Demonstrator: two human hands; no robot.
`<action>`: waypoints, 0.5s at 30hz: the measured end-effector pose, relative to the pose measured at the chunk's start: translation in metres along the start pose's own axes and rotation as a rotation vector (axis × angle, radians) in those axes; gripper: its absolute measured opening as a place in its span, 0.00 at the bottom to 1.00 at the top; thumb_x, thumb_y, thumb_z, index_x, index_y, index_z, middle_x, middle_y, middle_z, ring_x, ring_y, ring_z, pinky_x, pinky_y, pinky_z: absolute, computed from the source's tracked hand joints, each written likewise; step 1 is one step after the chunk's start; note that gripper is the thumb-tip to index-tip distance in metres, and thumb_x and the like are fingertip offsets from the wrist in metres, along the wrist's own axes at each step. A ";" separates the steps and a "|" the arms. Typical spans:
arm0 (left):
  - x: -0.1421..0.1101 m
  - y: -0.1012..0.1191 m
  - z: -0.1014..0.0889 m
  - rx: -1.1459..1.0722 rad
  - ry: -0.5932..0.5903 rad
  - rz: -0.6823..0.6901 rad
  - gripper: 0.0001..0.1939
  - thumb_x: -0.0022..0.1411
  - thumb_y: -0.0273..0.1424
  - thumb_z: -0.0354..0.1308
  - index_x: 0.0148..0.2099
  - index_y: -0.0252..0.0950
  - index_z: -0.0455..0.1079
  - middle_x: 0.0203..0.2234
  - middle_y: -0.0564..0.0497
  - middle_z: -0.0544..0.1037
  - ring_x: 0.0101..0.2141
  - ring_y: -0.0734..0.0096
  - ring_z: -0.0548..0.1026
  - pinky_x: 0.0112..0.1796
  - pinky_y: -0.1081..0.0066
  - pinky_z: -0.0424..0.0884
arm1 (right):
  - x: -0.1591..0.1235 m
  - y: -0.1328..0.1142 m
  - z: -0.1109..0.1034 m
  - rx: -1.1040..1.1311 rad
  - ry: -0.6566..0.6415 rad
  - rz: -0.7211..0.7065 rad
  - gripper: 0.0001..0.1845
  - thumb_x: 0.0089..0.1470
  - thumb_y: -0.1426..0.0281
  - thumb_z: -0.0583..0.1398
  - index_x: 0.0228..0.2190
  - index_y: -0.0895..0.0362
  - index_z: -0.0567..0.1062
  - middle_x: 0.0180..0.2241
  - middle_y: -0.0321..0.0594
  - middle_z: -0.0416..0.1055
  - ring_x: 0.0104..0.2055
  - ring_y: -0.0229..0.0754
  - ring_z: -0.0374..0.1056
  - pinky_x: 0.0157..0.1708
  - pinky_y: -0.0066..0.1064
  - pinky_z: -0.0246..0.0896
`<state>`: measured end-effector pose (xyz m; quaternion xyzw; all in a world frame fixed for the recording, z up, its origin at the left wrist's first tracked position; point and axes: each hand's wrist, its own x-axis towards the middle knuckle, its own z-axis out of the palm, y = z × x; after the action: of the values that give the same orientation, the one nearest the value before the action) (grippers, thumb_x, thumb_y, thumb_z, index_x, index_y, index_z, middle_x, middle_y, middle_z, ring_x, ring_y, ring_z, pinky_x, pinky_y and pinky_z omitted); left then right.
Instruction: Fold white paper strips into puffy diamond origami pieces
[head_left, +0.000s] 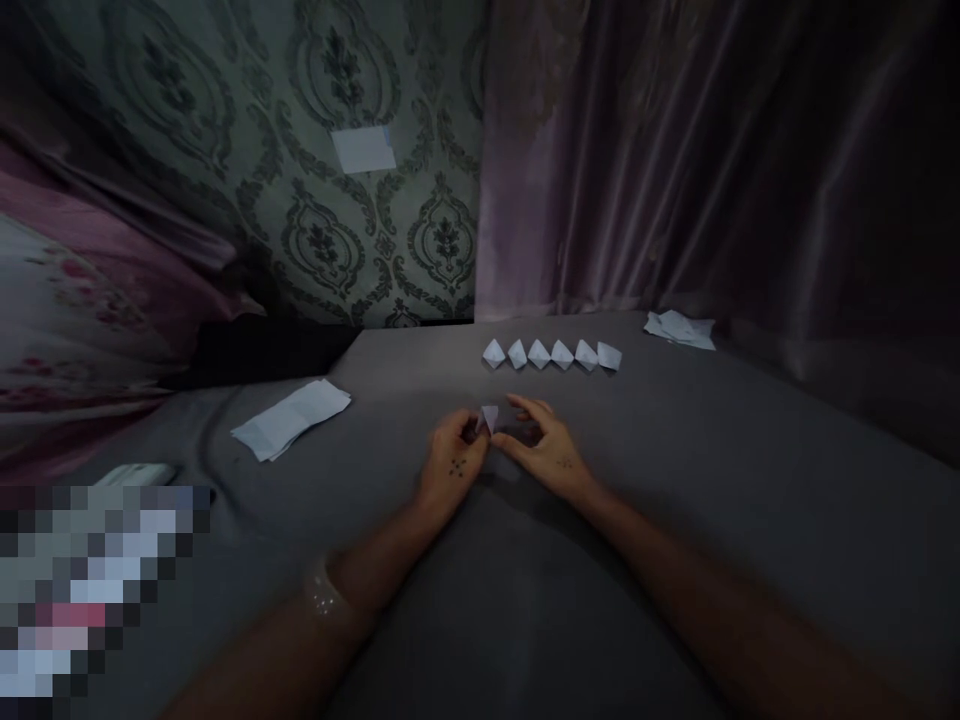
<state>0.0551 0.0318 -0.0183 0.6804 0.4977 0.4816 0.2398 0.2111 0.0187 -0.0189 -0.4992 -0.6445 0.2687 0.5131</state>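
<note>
Between my hands is a small folded paper piece, pale with a pointed lower end. My left hand pinches it at its left side, fingers closed around the edge. Beside it, my right hand has thumb and fingers spread apart, with the thumb tip close to the paper's lower point; whether it touches, I cannot tell. Beyond the hands stands a row of several folded paper shapes, white and pointed, side by side on the grey cloth surface.
A stack of white paper sheets lies to the left. More loose papers lie at the far right, near the purple curtain. A white sheet is on the patterned wall. A pale object and a blurred-out patch are at lower left.
</note>
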 end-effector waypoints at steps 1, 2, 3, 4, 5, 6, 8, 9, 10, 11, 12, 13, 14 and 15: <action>0.000 -0.001 -0.002 0.063 0.045 0.045 0.05 0.56 0.29 0.56 0.28 0.35 0.70 0.22 0.55 0.71 0.26 0.73 0.68 0.29 0.74 0.62 | -0.003 -0.001 0.003 -0.058 0.011 -0.020 0.29 0.46 0.57 0.66 0.50 0.53 0.72 0.48 0.46 0.69 0.44 0.45 0.68 0.42 0.37 0.64; -0.001 -0.001 -0.003 0.112 0.065 0.091 0.04 0.56 0.29 0.56 0.29 0.35 0.69 0.23 0.55 0.71 0.27 0.72 0.69 0.30 0.73 0.63 | -0.006 -0.002 0.005 -0.109 0.015 -0.038 0.28 0.48 0.57 0.65 0.49 0.54 0.72 0.46 0.46 0.70 0.44 0.45 0.68 0.42 0.38 0.65; -0.002 -0.002 -0.004 0.148 0.072 0.136 0.04 0.57 0.28 0.56 0.30 0.36 0.69 0.23 0.54 0.72 0.28 0.72 0.69 0.31 0.73 0.64 | -0.008 -0.004 0.007 -0.155 0.016 -0.057 0.25 0.50 0.57 0.64 0.48 0.55 0.72 0.43 0.45 0.71 0.42 0.44 0.69 0.42 0.37 0.65; -0.003 -0.002 -0.004 0.178 0.072 0.181 0.03 0.57 0.28 0.56 0.31 0.36 0.69 0.24 0.54 0.72 0.29 0.71 0.69 0.32 0.72 0.65 | -0.011 -0.007 0.008 -0.195 0.014 -0.073 0.21 0.52 0.58 0.62 0.46 0.55 0.73 0.41 0.44 0.72 0.41 0.44 0.69 0.41 0.37 0.64; -0.005 -0.002 -0.004 0.203 0.072 0.225 0.02 0.58 0.27 0.56 0.32 0.36 0.69 0.25 0.53 0.73 0.29 0.71 0.70 0.33 0.71 0.65 | -0.013 -0.010 0.009 -0.233 0.012 -0.086 0.18 0.55 0.59 0.60 0.43 0.55 0.74 0.39 0.43 0.72 0.39 0.43 0.69 0.41 0.36 0.64; -0.006 -0.002 -0.004 0.223 0.074 0.264 0.02 0.58 0.27 0.56 0.33 0.36 0.69 0.26 0.53 0.73 0.30 0.70 0.70 0.34 0.71 0.66 | -0.015 -0.013 0.009 -0.272 0.010 -0.094 0.14 0.56 0.61 0.58 0.41 0.55 0.74 0.38 0.43 0.73 0.38 0.43 0.70 0.39 0.34 0.64; -0.010 0.000 -0.002 0.258 0.078 0.328 0.02 0.60 0.28 0.55 0.35 0.37 0.69 0.27 0.52 0.73 0.31 0.70 0.70 0.35 0.70 0.67 | -0.017 -0.018 0.009 -0.365 0.002 -0.082 0.10 0.59 0.65 0.55 0.37 0.55 0.75 0.34 0.41 0.74 0.35 0.41 0.70 0.37 0.32 0.62; -0.011 0.001 -0.001 0.274 0.082 0.354 0.02 0.61 0.28 0.55 0.35 0.37 0.69 0.28 0.52 0.73 0.31 0.69 0.70 0.36 0.69 0.67 | -0.018 -0.020 0.008 -0.414 -0.006 -0.064 0.10 0.59 0.66 0.54 0.34 0.55 0.75 0.32 0.40 0.74 0.33 0.41 0.69 0.35 0.32 0.61; -0.012 0.003 0.000 0.291 0.082 0.376 0.02 0.61 0.27 0.55 0.36 0.37 0.69 0.28 0.52 0.73 0.32 0.68 0.70 0.37 0.68 0.67 | -0.019 -0.021 0.007 -0.461 -0.014 -0.046 0.10 0.59 0.68 0.54 0.32 0.55 0.74 0.31 0.40 0.74 0.32 0.40 0.69 0.34 0.31 0.60; -0.012 0.004 0.000 0.309 0.085 0.390 0.02 0.61 0.27 0.55 0.36 0.37 0.68 0.28 0.51 0.74 0.32 0.67 0.71 0.37 0.67 0.67 | -0.020 -0.022 0.007 -0.502 -0.026 -0.036 0.11 0.60 0.69 0.53 0.30 0.55 0.74 0.30 0.39 0.74 0.31 0.40 0.69 0.33 0.31 0.58; -0.013 0.005 0.001 0.323 0.095 0.392 0.02 0.61 0.27 0.55 0.37 0.37 0.68 0.29 0.50 0.74 0.33 0.66 0.71 0.38 0.66 0.67 | -0.021 -0.023 0.006 -0.538 -0.040 -0.040 0.11 0.60 0.69 0.53 0.29 0.55 0.74 0.29 0.40 0.74 0.31 0.40 0.69 0.33 0.30 0.57; -0.013 0.005 0.001 0.331 0.110 0.378 0.03 0.60 0.27 0.55 0.38 0.36 0.68 0.30 0.49 0.74 0.34 0.65 0.71 0.39 0.64 0.68 | -0.022 -0.024 0.005 -0.571 -0.053 -0.057 0.12 0.60 0.69 0.52 0.29 0.55 0.73 0.30 0.40 0.74 0.31 0.40 0.69 0.32 0.30 0.57; -0.012 0.005 0.001 0.328 0.121 0.348 0.04 0.59 0.27 0.56 0.39 0.36 0.68 0.32 0.48 0.74 0.36 0.63 0.71 0.40 0.63 0.68 | -0.023 -0.025 0.005 -0.603 -0.061 -0.081 0.12 0.60 0.69 0.52 0.30 0.55 0.73 0.30 0.40 0.74 0.32 0.41 0.69 0.32 0.30 0.56; -0.011 0.005 0.002 0.312 0.126 0.308 0.07 0.58 0.27 0.56 0.41 0.36 0.67 0.33 0.47 0.74 0.37 0.62 0.72 0.41 0.62 0.68 | -0.025 -0.026 0.005 -0.635 -0.066 -0.107 0.12 0.61 0.69 0.52 0.30 0.55 0.73 0.31 0.41 0.74 0.32 0.41 0.69 0.31 0.30 0.55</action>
<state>0.0582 0.0198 -0.0199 0.7458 0.4706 0.4710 0.0238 0.1965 -0.0122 -0.0081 -0.5910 -0.7376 0.0427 0.3239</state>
